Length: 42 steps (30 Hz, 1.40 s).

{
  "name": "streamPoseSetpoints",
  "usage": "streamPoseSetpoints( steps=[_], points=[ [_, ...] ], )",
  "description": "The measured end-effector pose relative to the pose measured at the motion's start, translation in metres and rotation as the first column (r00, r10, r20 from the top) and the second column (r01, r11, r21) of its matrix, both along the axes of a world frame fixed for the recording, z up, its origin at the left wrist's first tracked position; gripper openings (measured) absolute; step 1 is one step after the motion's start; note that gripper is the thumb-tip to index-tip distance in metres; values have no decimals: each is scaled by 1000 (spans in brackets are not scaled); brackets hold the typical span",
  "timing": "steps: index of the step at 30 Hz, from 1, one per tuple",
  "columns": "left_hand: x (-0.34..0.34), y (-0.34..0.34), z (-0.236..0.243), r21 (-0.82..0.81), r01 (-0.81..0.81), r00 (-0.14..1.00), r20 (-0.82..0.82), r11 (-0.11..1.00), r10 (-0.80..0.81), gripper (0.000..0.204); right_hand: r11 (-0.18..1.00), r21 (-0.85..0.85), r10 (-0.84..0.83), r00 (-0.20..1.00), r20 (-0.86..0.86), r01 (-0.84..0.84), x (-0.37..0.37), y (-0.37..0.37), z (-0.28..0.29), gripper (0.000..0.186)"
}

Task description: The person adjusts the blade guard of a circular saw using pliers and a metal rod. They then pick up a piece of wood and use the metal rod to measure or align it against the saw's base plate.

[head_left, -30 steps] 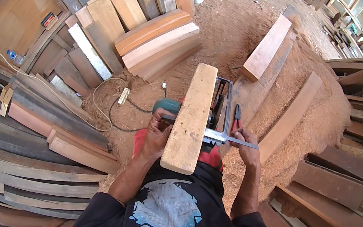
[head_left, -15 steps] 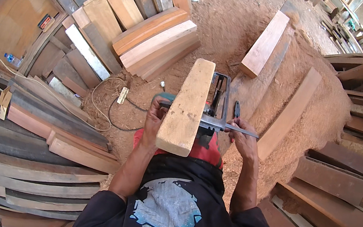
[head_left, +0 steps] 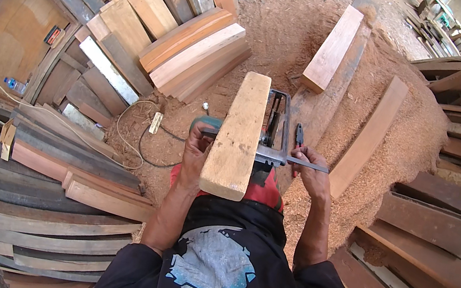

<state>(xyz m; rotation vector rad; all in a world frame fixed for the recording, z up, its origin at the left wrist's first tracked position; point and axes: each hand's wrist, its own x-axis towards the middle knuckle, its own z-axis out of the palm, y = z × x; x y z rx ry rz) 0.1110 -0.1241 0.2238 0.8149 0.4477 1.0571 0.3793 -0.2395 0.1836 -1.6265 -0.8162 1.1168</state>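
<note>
Comparing with half a second ago, little differs: the pale wooden block (head_left: 238, 136) stays at the centre of the frame, and the metal square (head_left: 277, 157) still crosses its right side, now lying nearly level instead of tilting down to the right. Stacked curved planks (head_left: 42, 197) fill the lower left, with a white cable (head_left: 135, 127) looping over the sawdust floor (head_left: 276, 22) just left of centre. The left hand (head_left: 197, 149) is closed around the block's left edge, fingers curled against the wood. The block runs from the upper centre down toward the person's chest, between both hands, resting on a dark metal frame (head_left: 278, 112). The right hand (head_left: 311, 174) pinches the square's thin blade, just right of the block and not touching the wood itself. A long board (head_left: 371, 135) lies on the sawdust to the right.
</note>
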Motion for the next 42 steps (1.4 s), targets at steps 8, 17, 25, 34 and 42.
streamPoseSetpoints(
  steps=[8, 17, 25, 34, 42],
  points=[
    [-17, -14, -13, 39, -18, 1000, -2, 999, 18, 23, 956, 242, -204, 971, 126, 169, 32, -3, 57, 24],
    [2, -19, -36, 187, 41, 991, 120, 981, -65, 31, 865, -56, 393, 602, 695, -499, -31, -17, 169, 43],
    [2, -19, -25, 198, 43, 994, 91, 979, -62, 32, 853, -278, 509, 590, 626, -442, -66, -4, 173, 53],
    [7, -14, -39, 208, 79, 994, 54, 975, -92, 32, 856, -295, 514, 639, 572, -425, -75, 6, 153, 47],
    [6, -22, -17, 208, 60, 996, 53, 976, -73, 25, 882, -268, 394, 294, 871, -386, -69, -5, 149, 47]
  ],
)
